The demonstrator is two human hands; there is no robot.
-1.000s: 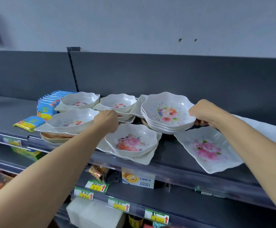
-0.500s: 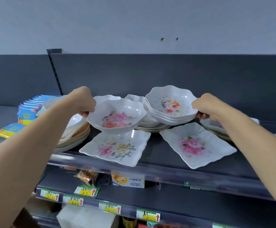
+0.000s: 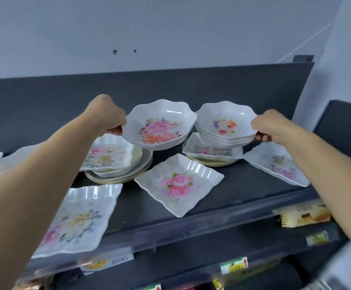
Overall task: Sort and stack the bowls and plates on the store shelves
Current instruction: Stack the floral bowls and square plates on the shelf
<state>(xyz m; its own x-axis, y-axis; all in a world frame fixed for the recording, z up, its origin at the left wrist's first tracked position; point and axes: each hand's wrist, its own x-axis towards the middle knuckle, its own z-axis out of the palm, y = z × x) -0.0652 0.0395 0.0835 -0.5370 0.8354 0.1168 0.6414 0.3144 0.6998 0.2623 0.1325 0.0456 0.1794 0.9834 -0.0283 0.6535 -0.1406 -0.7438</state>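
Left hand [image 3: 107, 116] was curled round the left rim of a single flowered bowl [image 3: 160, 125] and held it in the air above the shelf [image 3: 243, 185], just beside a stack of bowls [image 3: 225, 124] of the same wavy shape. The right hand [image 3: 268, 126] gripped that stack at its right edge, thumb on top and fingers tucked beneath. Whether the stack rested on the square dish [image 3: 212, 151] below it or hung just clear of it could not be told.

Judging by this one head view, the sorting was partly done. Several bowls were already nested in the stack, and the lone bowl looked about to join them on top.

Much was left. A square plate [image 3: 178, 183] with a pink rose lay alone in the middle of the shelf, and a larger plate [image 3: 80, 216] lay near the front edge at the left. A third plate [image 3: 279, 162] lay at the right, partly behind the right forearm. At the back left a square plate [image 3: 107, 153] sat on a pile of round beige plates [image 3: 128, 174], so the kinds were mixed there. More white dishes showed blurred at the far left. Price tags [image 3: 234, 264] hung on the shelf rail below.
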